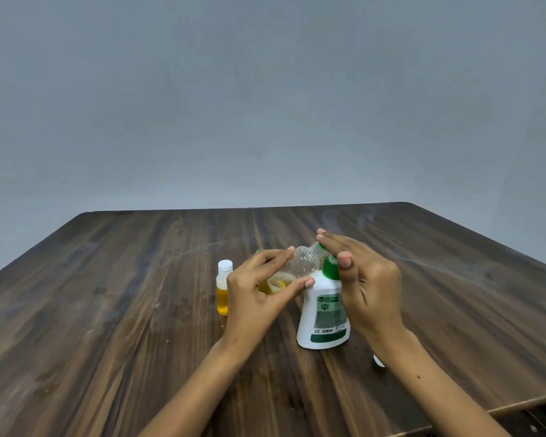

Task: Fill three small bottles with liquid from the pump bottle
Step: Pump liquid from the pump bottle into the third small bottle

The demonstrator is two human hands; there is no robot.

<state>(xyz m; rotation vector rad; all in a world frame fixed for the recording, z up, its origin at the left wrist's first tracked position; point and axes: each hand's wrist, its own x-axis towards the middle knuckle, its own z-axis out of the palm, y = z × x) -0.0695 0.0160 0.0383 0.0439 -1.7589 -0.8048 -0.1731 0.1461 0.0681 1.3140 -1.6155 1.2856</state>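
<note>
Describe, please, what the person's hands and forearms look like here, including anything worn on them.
Both forearms are bare as far as the view shows: no sleeves, gloves, watch or bracelets. The left hand and right hand show no rings. Fingernails are short and unpainted.

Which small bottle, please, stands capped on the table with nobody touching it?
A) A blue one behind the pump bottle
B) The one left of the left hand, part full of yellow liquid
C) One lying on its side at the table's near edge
B: the capped small bottle stands upright on the table, just left of the left hand, its lower half yellow.
</note>
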